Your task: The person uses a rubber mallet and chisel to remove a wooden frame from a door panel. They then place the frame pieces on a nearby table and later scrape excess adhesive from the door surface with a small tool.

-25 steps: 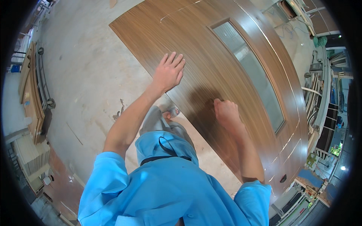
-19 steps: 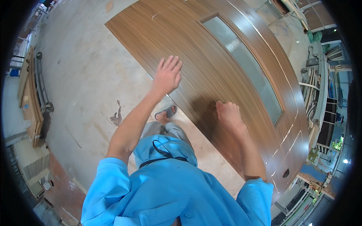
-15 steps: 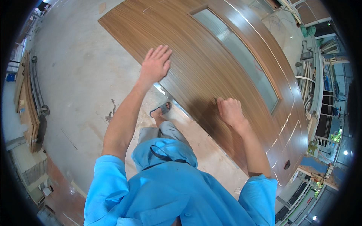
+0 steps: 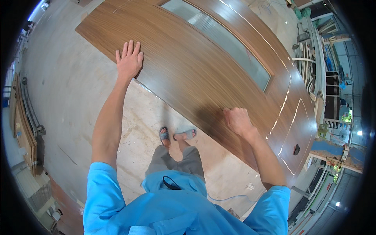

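A large brown wood-grain door panel [image 4: 172, 62] lies in front of me, with a long glass pane [image 4: 219, 33] set into it. My left hand [image 4: 130, 62] rests flat on the panel by its near edge, fingers spread and holding nothing. Farther right, my right hand [image 4: 238, 120] is closed over the panel's surface, its knuckles up. A tiny dark tip shows by its fingers, but whatever they grip is too hidden to name. Pale, uneven lines [image 4: 282, 103] run along the panel's right part. Near its right end sits a small black object [image 4: 296, 149].
Stacked boards [image 4: 23, 125] lean beside a metal rack at the left. Shelving with long strips [image 4: 305, 70] stands at the far right. A thin blue hose [image 4: 231, 198] trails on the concrete floor [image 4: 74, 90] near my feet. A workbench [image 4: 333, 150] stands at the right.
My left hand has shifted left along the panel's edge, its fingers now more spread. My right hand remains closed on the panel. My body has moved, and both feet now show.
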Tool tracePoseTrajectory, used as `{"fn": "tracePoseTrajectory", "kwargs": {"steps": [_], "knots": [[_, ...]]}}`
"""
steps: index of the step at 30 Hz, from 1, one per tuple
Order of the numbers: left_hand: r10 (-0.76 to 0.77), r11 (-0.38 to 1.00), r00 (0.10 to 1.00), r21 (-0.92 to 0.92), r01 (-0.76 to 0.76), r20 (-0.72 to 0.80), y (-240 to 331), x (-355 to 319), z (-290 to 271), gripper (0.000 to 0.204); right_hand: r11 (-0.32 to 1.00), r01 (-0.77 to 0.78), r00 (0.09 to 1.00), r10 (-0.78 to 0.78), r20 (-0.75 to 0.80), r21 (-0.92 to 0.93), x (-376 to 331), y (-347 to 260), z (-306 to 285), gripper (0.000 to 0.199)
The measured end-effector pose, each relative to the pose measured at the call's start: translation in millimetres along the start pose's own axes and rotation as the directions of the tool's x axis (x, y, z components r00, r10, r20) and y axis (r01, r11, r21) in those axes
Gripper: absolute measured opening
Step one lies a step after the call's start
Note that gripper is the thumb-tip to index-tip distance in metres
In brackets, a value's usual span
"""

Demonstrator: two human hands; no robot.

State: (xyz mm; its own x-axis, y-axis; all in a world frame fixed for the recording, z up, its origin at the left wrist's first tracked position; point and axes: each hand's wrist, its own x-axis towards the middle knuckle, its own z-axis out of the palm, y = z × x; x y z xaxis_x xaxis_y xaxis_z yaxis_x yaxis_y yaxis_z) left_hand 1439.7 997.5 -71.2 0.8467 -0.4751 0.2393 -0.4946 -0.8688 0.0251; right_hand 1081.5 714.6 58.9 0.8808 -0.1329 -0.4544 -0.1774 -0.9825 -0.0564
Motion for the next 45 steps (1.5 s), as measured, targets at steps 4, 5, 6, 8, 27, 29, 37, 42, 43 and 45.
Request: {"fn": "tracePoseTrajectory", "kwargs": {"steps": [4, 5, 6, 8, 27, 29, 37, 42, 43, 45], "knots": [[0.053, 0.998, 0.999, -0.041, -0.053, -0.011, 31, -28, -9, 0.052, 1.0, -0.019, 0.999, 0.018, 0.047, 0.002, -29, 25, 18, 0.012], [0.093, 0.994, 0.994, -0.053, -0.096, -0.053, 40, -39, -12, 0.051, 1.0, -0.009, 0.998, 0.009, 0.058, -0.001, -37, 32, 22, 0.012], [0.108, 0.989, 0.993, -0.094, -0.113, -0.053, 51, -52, -17, 0.05, 1.0, -0.008, 0.997, 0.01, 0.081, -0.024, -47, 38, 27, 0.012], [0.142, 0.973, 0.989, -0.179, -0.148, -0.045, 79, -81, -27, 0.05, 0.999, -0.03, 0.998, 0.03, 0.06, 0.013, -70, 52, 39, 0.012], [0.009, 0.67, 0.994, -0.737, -0.086, -0.109, 543, -484, -182, 0.028, 0.999, 0.031, 0.996, -0.034, -0.085, -0.032, -406, 280, 190, 0.007], [0.059, 0.657, 0.994, -0.747, -0.106, -0.09, 580, -516, -186, 0.028, 0.999, 0.047, 0.995, -0.047, -0.086, -0.006, -442, 302, 201, 0.008], [0.306, 0.593, 0.948, -0.761, -0.263, -0.09, 717, -604, -196, 0.031, 0.998, -0.031, 0.994, 0.036, -0.101, 0.051, -567, 390, 263, 0.009], [0.383, 0.55, 0.909, -0.75, -0.368, -0.165, 814, -641, -198, 0.031, 0.999, -0.037, 0.991, 0.041, -0.124, 0.032, -655, 451, 308, 0.011], [0.396, 0.545, 0.902, -0.748, -0.38, -0.169, 834, -649, -199, 0.031, 0.999, -0.034, 0.994, 0.034, -0.106, 0.009, -672, 463, 318, 0.012], [0.42, 0.54, 0.89, -0.738, -0.404, -0.18, 876, -663, -201, 0.028, 0.999, -0.022, 0.999, 0.02, -0.047, -0.042, -707, 494, 335, 0.015]]}}
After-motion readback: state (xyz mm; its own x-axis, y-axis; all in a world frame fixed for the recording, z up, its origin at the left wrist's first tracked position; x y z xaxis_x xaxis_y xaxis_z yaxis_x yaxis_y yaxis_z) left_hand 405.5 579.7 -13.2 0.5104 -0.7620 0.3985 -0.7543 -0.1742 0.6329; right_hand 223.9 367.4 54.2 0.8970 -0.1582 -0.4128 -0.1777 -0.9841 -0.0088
